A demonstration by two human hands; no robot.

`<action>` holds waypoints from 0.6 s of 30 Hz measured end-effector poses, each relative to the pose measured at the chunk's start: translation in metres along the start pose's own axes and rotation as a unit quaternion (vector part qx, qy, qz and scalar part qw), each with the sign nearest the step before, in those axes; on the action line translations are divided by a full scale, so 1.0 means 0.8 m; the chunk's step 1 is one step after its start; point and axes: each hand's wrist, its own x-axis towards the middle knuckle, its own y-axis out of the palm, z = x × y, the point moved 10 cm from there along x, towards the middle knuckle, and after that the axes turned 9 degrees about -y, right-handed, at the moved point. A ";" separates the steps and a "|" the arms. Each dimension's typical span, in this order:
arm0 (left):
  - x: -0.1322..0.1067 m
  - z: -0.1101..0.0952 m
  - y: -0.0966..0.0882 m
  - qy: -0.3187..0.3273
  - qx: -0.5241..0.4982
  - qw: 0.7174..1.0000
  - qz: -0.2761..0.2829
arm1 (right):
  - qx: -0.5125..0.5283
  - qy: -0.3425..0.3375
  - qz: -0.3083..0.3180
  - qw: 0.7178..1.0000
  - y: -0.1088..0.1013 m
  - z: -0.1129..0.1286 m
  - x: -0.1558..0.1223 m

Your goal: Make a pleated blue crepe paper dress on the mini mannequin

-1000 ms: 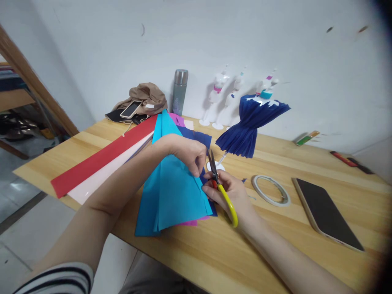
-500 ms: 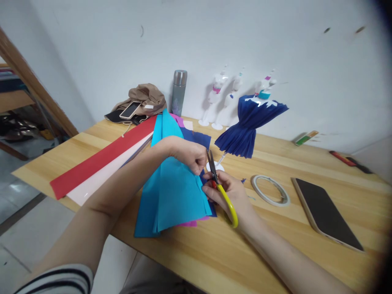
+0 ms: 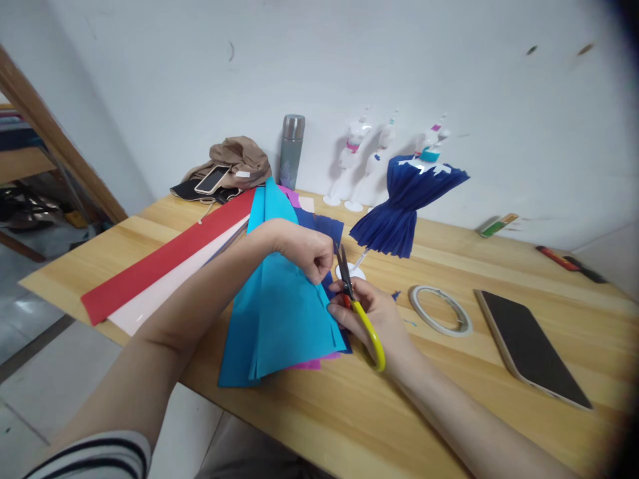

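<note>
My left hand point(image 3: 304, 253) pinches the right edge of a folded cyan paper sheet point(image 3: 279, 313) that lies on the wooden table point(image 3: 349, 412). My right hand point(image 3: 372, 318) grips yellow-handled scissors point(image 3: 357, 303), their dark blades pointing up beside the paper's slit edge. Dark blue point(image 3: 319, 226) and magenta point(image 3: 307, 364) sheets lie under the cyan one. Just behind the hands stands a small white figure wearing a pleated dark blue paper dress point(image 3: 402, 209).
Red point(image 3: 164, 259) and pale pink point(image 3: 170, 286) paper strips lie at left. A tape ring point(image 3: 440, 310) and a dark phone point(image 3: 534, 346) lie at right. At the back are a steel flask point(image 3: 292, 152), white figures point(image 3: 352, 159), a brown bag with a phone point(image 3: 229, 166), and pens point(image 3: 569, 261).
My left hand has shifted slightly left along the paper edge. The scissors and right hand have barely moved.
</note>
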 end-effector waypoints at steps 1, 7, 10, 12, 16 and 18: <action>-0.001 0.002 -0.001 -0.004 0.001 1.000 0.000 | -0.002 0.000 -0.001 1.000 0.000 0.000 0.000; -0.003 -0.009 -0.005 0.033 0.007 0.999 -0.018 | -0.008 -0.009 0.000 1.000 0.000 0.002 0.000; 0.002 -0.015 0.003 0.046 -0.011 0.999 -0.004 | -0.009 -0.022 -0.001 1.000 0.000 0.005 0.001; 0.006 -0.016 0.009 0.051 -0.023 0.998 0.006 | -0.007 -0.027 -0.003 1.000 0.000 0.007 0.002; 0.011 -0.021 0.011 0.065 -0.045 0.997 0.000 | -0.005 -0.029 -0.002 1.000 -0.001 0.007 0.002; 0.011 -0.022 0.011 0.068 -0.052 0.996 0.002 | -0.005 -0.032 -0.002 0.999 -0.001 0.007 0.001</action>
